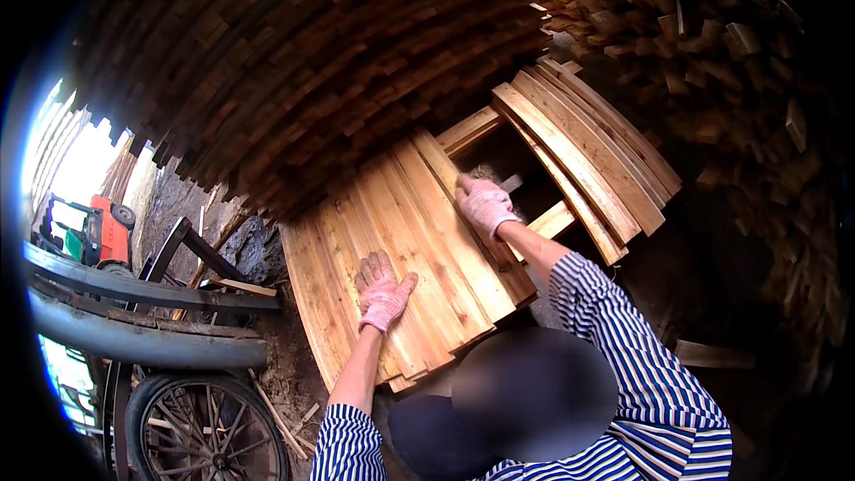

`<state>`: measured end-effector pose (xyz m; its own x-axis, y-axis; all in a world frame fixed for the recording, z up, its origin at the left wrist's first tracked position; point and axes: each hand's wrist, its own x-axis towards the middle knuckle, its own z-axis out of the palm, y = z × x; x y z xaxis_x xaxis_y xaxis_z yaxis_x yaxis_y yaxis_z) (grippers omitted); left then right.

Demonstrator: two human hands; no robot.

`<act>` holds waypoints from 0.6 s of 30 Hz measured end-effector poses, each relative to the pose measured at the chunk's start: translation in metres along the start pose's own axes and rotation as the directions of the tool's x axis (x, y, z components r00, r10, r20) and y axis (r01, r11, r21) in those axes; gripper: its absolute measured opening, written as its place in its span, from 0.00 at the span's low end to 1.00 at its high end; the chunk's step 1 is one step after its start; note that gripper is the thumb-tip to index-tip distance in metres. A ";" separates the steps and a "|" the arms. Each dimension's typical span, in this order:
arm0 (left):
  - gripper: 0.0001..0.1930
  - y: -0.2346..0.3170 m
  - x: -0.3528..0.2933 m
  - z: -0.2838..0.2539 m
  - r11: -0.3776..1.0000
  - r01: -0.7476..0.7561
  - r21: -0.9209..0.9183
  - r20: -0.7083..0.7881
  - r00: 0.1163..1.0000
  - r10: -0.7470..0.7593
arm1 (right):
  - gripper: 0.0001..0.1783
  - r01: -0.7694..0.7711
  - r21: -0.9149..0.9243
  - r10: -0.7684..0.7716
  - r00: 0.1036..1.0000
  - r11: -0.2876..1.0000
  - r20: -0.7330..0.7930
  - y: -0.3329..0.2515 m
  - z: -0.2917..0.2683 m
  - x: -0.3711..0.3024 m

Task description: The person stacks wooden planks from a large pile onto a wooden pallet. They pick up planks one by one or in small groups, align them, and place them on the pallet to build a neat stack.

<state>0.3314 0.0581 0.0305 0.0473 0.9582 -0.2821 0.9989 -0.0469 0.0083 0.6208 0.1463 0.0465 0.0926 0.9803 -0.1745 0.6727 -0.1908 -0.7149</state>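
A layer of pale wooden planks [419,240] lies side by side on a low stack in front of me. My left hand [383,292], in a pink-and-white knit glove, rests flat on these planks with its fingers spread. My right hand [485,205], gloved the same way, is curled over the far right edge of one plank [463,214], next to a dark gap in the stack. Both forearms come up from blue-and-white striped sleeves [623,338].
A second fanned group of planks [583,147] lies right of the gap. Tall stacks of cut wood [312,62] rise behind and at the right [712,44]. A cart with a spoked wheel [200,432] and metal rails [134,289] stands lower left, an orange vehicle [102,232] beyond.
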 end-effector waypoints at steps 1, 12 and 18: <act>0.53 -0.005 -0.005 0.001 0.999 -0.005 -0.048 -0.018 1.000 0.004 | 0.25 0.004 -0.026 -0.005 0.999 1.000 -0.032 0.007 0.001 0.003; 0.53 -0.008 -0.010 0.000 0.999 -0.006 -0.036 -0.023 1.000 0.005 | 0.22 -0.349 -0.641 0.015 0.885 0.683 -0.465 0.115 -0.082 0.043; 0.52 -0.034 -0.019 0.000 0.998 0.055 -0.004 -0.015 0.998 -0.055 | 0.43 -0.137 -0.339 0.137 0.990 0.931 -0.025 0.043 -0.082 -0.018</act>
<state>0.2970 0.0412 0.0354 -0.0075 0.9635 -0.2676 1.0000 0.0070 -0.0031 0.7087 0.1241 0.0744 0.2020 0.9459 -0.2540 0.8625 -0.2947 -0.4115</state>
